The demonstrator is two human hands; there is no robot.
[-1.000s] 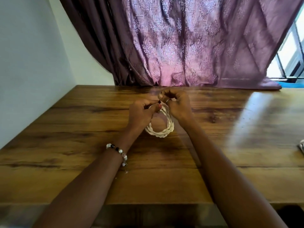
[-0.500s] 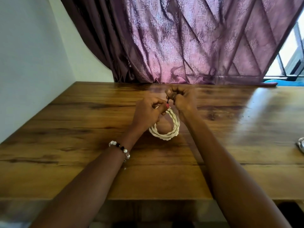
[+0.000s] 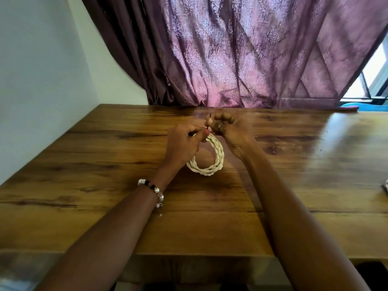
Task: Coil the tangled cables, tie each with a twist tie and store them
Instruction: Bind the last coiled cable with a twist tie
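Cream twisted cable coil (image 3: 206,159) held above brown wooden table (image 3: 84,164), left hand (image 3: 182,143) and right hand (image 3: 232,132) both pinching thin black twist tie (image 3: 209,124) at its top

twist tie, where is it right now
In the head view the thin black twist tie is pinched between the left hand and right hand, at the top of the coiled white cable over the mid-table.
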